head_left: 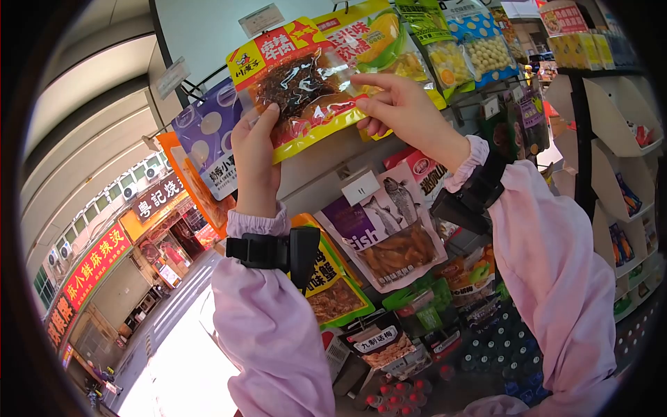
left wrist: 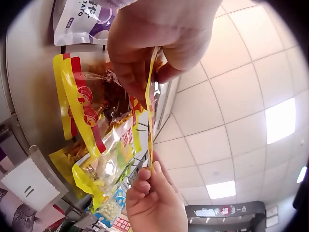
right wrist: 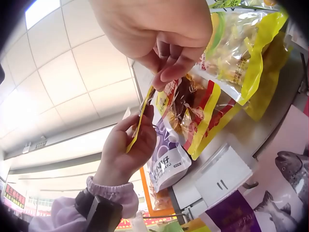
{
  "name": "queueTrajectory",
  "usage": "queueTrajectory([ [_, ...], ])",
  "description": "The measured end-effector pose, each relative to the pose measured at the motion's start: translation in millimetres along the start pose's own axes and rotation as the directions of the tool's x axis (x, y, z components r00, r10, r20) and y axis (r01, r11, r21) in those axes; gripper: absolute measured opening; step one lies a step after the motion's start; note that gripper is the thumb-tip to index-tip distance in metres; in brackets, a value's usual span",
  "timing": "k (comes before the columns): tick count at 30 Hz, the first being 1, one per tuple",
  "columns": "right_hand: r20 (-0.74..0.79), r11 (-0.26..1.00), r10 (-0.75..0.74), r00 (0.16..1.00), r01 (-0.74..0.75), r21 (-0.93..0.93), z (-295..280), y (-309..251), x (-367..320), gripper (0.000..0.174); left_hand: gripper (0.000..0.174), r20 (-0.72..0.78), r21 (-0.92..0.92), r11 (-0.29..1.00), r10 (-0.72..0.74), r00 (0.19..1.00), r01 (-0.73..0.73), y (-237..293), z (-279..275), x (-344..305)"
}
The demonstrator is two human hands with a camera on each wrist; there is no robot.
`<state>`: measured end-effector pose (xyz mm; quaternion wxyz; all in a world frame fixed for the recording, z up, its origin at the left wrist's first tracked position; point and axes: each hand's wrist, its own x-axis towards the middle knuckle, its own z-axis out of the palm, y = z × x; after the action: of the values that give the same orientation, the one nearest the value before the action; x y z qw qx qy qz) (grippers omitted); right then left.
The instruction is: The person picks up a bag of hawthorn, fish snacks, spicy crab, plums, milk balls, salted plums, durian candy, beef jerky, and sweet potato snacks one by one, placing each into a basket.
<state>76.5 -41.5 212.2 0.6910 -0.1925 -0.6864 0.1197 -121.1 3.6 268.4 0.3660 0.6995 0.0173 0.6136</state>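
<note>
A yellow and red snack bag (head_left: 299, 87) with dark contents in its clear window is held up in front of the rack, tilted. The left hand (head_left: 257, 153) grips its lower left side, thumb on the front. At its right edge the right hand (head_left: 406, 111) pinches the bag between thumb and fingers. In the left wrist view the bag (left wrist: 150, 111) shows edge-on, between the left hand (left wrist: 161, 38) and the right hand (left wrist: 157, 198). The right wrist view also has the thin edge of the bag (right wrist: 140, 118) between the right hand (right wrist: 159, 38) and the left hand (right wrist: 126, 147).
Behind hang a purple bag (head_left: 208, 132), a mango candy bag (head_left: 382, 42) and similar yellow-red bags (left wrist: 82, 101). Below are a fish snack bag (head_left: 389, 236), a price tag (head_left: 360, 188) and bottles (head_left: 500, 347). Shelves (head_left: 625, 132) stand at right; a street (head_left: 167, 313) lies at left.
</note>
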Motion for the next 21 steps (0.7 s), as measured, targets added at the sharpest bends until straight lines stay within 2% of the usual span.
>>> queueTrajectory([
  [10, -0.02, 1.0, 0.001, 1.0, -0.001, -0.005, -0.9, -2.8, 14.1, 0.039, 0.02, 0.0, 0.005, 1.0, 0.015, 1.0, -0.015, -4.8, -5.8, 21.0],
  [21, -0.039, 0.987, 0.095, 0.995, -0.09, 0.13, 3.6, -17.5, 15.4, 0.037, 0.021, 0.025, -0.005, 0.999, -0.053, 0.998, 0.053, 5.3, -8.0, 22.4],
])
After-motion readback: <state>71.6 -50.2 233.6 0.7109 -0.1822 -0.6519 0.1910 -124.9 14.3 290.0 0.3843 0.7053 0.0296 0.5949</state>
